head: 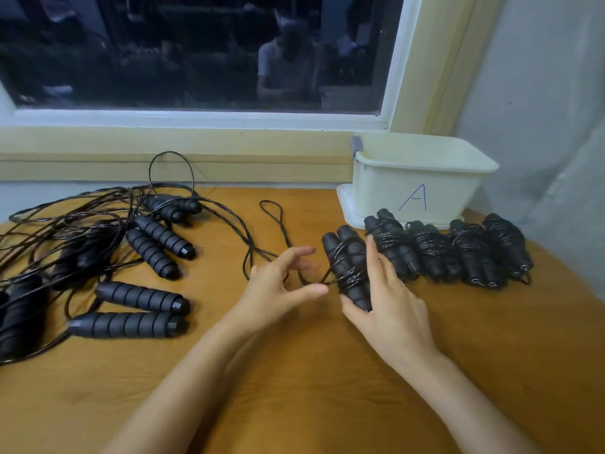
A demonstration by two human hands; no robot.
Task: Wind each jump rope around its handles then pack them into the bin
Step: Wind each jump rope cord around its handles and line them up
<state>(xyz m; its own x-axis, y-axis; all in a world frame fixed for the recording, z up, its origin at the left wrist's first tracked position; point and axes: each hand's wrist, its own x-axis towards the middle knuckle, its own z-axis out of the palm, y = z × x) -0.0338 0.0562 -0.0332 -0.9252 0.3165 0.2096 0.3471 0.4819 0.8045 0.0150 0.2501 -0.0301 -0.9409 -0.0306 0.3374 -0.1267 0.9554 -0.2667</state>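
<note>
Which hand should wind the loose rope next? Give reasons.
Left. The left hand holds the loose rope beside the handles, while the right hand grips those handles and is needed to steady them.

1. Fully wound bundles [393,247]: four, side by side in front of the bin.
2. Half-wound bundle [347,267]: one, made of two handles, in my right hand [389,309].
3. Loose handles [163,235]: six I can count plainly on my left. More lie in the tangle at the left edge, too dark to count.
4. Unwound ropes [82,204]: one tangled heap, strands not countable.
5. Bin [376,191]: one, with a single letter A.
6. Hands: two, counting my left hand [278,290].
</note>
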